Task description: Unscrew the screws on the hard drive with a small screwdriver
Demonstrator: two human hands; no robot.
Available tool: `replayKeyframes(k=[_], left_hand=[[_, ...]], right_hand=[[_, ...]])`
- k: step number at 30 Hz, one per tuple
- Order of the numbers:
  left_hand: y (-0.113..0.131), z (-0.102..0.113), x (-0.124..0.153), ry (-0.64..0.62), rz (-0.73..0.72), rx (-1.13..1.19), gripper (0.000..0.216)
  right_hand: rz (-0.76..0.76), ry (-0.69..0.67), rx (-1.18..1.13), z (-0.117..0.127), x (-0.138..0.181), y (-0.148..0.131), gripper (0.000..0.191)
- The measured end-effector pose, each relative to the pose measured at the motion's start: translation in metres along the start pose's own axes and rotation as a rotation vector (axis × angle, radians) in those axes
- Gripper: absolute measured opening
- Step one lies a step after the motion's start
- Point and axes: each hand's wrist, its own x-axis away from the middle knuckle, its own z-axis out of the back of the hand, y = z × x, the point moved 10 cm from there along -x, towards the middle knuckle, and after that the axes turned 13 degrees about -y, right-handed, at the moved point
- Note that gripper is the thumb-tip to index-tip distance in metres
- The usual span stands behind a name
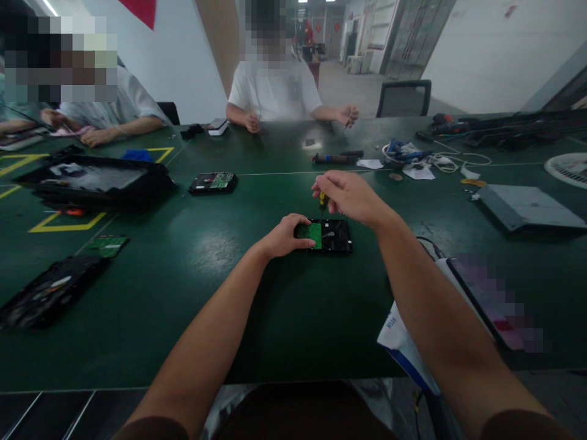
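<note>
A black hard drive [332, 237] with a green circuit board facing up lies on the green table [284, 305] in front of me. My left hand [284, 235] grips its left edge, fingers curled over the board. My right hand [351, 195] hovers just above the drive's far edge, closed around a small tool with a yellow handle [322, 197].
A second hard drive [213, 183] lies farther left. Black trays [92, 180] and a loose green board [109, 245] sit on the left. A grey metal plate [527, 208] and cables are at the right. Two people sit across the table. A phone and papers lie by my right arm.
</note>
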Motion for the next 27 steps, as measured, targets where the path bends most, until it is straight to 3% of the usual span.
replayKeyframes(k=[4,10,18,27], left_hand=[[-0.001,0.000,0.000,-0.003,0.013,0.003,0.063],[0.005,0.002,0.003,0.009,0.005,0.003,0.061],[0.002,0.001,0.001,-0.008,0.015,0.001,0.062],[0.003,0.001,0.003,-0.010,0.016,0.016,0.062]], right_hand=[[-0.022,-0.033,-0.049,-0.003,-0.003,0.007,0.037],[-0.029,0.011,0.071,0.001,0.001,0.002,0.036],[-0.058,-0.047,-0.127,-0.008,-0.003,0.017,0.033],[-0.051,-0.001,0.120,0.006,0.002,0.005,0.042]])
